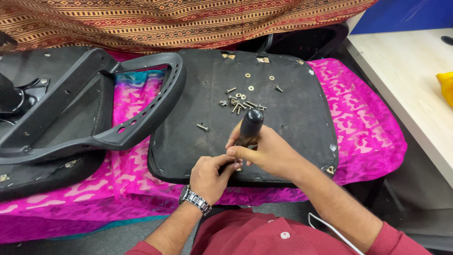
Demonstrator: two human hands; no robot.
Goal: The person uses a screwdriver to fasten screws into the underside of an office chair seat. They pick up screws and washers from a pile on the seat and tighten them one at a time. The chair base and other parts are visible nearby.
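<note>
While the right hand [269, 153] grips the black-handled screwdriver [249, 126] upright, the left hand [211, 175] pinches near its tip, steadying it on the black fabric-covered seat pad [288, 120]; loose silver screws [238, 104] lie close by.

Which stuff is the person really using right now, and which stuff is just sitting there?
In use:
- right hand gripping the black-handled screwdriver
- left hand pinching at its tip
- black seat pad under it
- loose screws and washers

Just lying about:
- black chair back frame
- pink cloth
- patterned cloth
- yellow thing on the desk
</note>
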